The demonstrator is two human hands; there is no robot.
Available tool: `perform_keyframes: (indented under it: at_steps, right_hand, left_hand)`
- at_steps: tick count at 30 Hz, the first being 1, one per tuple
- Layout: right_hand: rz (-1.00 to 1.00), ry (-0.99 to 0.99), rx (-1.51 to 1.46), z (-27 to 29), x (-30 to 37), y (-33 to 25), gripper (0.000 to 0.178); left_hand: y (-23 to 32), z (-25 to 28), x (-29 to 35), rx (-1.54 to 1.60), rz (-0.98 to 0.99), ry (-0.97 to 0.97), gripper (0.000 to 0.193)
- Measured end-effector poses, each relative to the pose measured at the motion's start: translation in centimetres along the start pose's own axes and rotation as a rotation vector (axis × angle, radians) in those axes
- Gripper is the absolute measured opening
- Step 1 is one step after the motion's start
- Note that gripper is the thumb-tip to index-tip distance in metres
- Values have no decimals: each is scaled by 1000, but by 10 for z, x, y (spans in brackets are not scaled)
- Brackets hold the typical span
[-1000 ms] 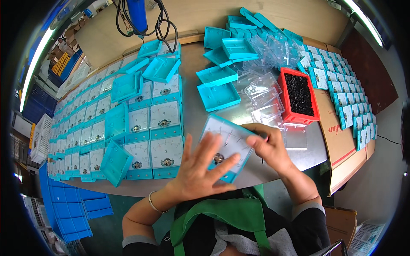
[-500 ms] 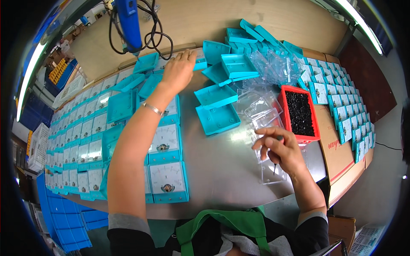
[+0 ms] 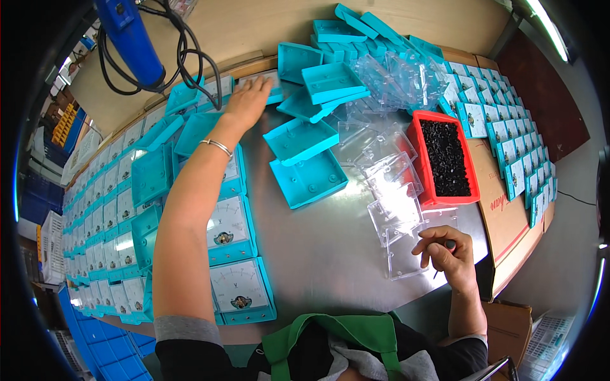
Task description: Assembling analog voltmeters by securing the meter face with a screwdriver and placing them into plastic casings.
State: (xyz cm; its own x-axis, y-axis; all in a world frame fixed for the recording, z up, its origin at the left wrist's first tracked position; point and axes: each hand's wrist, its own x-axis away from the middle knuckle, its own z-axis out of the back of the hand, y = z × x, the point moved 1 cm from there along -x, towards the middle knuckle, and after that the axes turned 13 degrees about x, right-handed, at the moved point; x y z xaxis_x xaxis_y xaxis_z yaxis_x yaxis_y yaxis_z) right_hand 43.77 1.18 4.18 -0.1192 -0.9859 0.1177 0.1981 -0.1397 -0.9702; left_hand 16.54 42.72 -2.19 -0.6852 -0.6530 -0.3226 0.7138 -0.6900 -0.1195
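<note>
At the back of the metal table, my left hand [image 3: 249, 101] lies with stretched fingers over a white-faced panel meter [image 3: 272, 77] in a teal case. My thumb is hidden there. At the near right, my right hand [image 3: 452, 260] is closed round a small screwdriver [image 3: 450, 245] with a dark and red handle, its thin shaft pointing down. Clear plastic covers [image 3: 395, 206] lie overlapped beside that hand. Empty teal cases [image 3: 309, 178] are heaped at the middle and back. More panel meters [image 3: 230, 230] stand in rows under and left of my left forearm.
A red bin [image 3: 470, 178] of small black parts stands right of the covers. Beyond it, finished-looking meters [image 3: 511, 178] lean in rows on cardboard [image 3: 499, 219]. A blue powered tool [image 3: 130, 44] with looped black cable hangs at the upper left. Blue crates [image 3: 95, 336] sit below the left edge.
The view has shifted, so the table's things sit further left in it. My right hand has drawn nearer and to the right with the screwdriver. My left hand stays at the same meter.
</note>
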Motion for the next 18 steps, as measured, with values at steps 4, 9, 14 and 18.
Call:
perform_keyframes:
  at_steps: [4,9,14,18]
  right_hand:
    - [-7,41,67,6,10,3,26]
    - [206,193,877,6,15,-4,33]
    - [174,392,1016,40,21,20,32]
    - [166,763,1138,104,12,23,19]
  left_hand:
    - [3,12,-11,-47,271,-336,63]
    - [2,26,-12,-84,324,-205,69]
    - [58,90,34,205,-56,-59,41]
    - [132,155,101,446,-263,19,32]
